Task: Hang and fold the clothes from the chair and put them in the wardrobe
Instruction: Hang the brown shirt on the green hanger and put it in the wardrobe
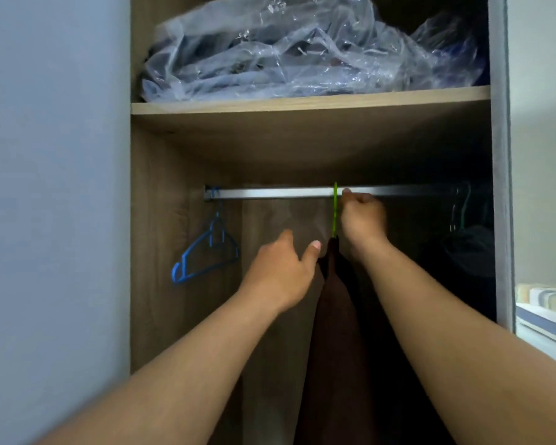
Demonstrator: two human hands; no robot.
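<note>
A dark brown garment [334,332] hangs edge-on from a green hanger [335,210], whose hook sits over the metal rail [270,193] of the open wardrobe. My right hand [361,216] is closed at the rail just right of the hook, touching the hanger's neck. My left hand [280,271] hovers just left of the garment's top, fingers apart, holding nothing; its thumb is close to the cloth.
Blue empty hangers [206,252] hang at the rail's left end. Dark clothes on hangers [466,248] fill the right end. The shelf [302,102] above holds a clear plastic bag of clothes [302,49]. A striped bed edge [546,300] shows at the right.
</note>
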